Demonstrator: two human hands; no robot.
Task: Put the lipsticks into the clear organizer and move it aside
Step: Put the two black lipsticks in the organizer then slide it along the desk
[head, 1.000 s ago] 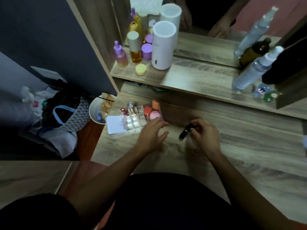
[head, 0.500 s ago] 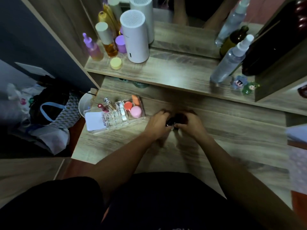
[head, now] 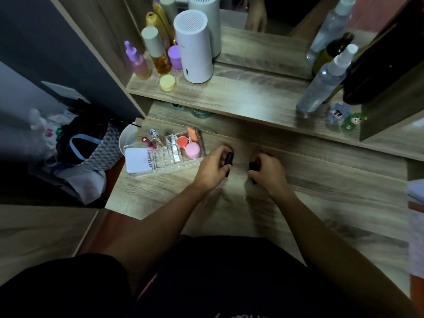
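Hands apart now, lipstick (head: 229,161) in left fingers (head: 221,167)

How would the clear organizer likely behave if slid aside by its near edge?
The organizer looks like rigid clear plastic, so it should probably slide whole on the smooth desk. Tall tubes standing at its back may wobble or tip. The loose pink jar could shift.

Dim, bluish light overall (brightest on the upper shelf (head: 241,95)), soft focus, wide-angle bending at edges.
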